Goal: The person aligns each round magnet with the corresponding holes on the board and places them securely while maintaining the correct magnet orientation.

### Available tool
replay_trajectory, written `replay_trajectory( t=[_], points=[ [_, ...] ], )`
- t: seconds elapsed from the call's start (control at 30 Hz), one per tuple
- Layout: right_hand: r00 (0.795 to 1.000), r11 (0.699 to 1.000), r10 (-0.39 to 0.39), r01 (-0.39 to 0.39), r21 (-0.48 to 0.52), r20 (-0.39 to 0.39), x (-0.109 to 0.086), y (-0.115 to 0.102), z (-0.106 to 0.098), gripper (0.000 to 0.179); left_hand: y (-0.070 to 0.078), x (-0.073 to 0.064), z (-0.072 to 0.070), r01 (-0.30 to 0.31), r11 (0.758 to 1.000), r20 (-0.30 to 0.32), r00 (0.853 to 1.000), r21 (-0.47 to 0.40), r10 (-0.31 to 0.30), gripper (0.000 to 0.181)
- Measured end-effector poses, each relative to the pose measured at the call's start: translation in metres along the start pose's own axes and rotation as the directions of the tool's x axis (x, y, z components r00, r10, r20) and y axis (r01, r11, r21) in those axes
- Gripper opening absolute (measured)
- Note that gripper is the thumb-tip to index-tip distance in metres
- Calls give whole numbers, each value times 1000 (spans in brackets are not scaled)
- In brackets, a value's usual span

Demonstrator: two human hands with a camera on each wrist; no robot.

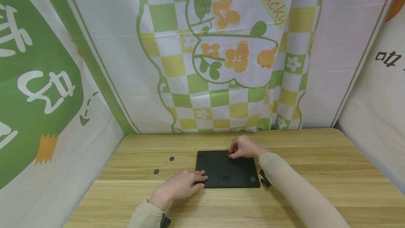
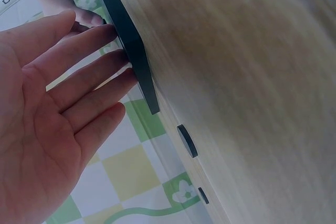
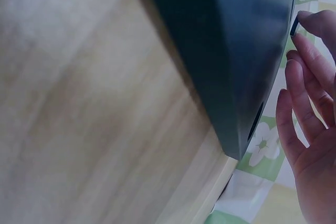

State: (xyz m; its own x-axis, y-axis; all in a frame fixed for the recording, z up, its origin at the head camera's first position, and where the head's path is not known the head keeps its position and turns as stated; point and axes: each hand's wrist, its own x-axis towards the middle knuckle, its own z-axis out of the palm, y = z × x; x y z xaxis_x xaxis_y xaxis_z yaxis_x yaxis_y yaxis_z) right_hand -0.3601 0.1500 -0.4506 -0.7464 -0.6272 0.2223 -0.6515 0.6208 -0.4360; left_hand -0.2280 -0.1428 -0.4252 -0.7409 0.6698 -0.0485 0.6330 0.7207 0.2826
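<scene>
A thin black rectangular board (image 1: 218, 166) with round marks on its face lies flat on the table. My left hand (image 1: 183, 184) rests its outstretched fingers on the board's left edge; the left wrist view shows them straight along the board (image 2: 137, 56). Over the far edge of the board, my right hand (image 1: 246, 147) pinches a small dark disc (image 3: 295, 26) between thumb and index finger, its other fingers loosely bent. Toward the near right corner sits a greyish round spot (image 1: 252, 179), with a round recess (image 1: 226, 179) left of it.
Left of the board, two loose dark discs, a farther one (image 1: 172, 158) and a nearer one (image 1: 156, 171), lie on the wooden table (image 1: 316, 171). A patterned curtain (image 1: 218, 97) hangs behind the table, and printed cloth walls stand at both sides.
</scene>
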Motion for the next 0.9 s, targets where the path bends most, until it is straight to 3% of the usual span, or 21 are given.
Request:
replay_trajectory(
  t=[0.9],
  points=[
    [998,999,36,-36,3,54,14,-11,2,9,-1,1,1,-3,1000,0,1000,6,3,35]
  ],
)
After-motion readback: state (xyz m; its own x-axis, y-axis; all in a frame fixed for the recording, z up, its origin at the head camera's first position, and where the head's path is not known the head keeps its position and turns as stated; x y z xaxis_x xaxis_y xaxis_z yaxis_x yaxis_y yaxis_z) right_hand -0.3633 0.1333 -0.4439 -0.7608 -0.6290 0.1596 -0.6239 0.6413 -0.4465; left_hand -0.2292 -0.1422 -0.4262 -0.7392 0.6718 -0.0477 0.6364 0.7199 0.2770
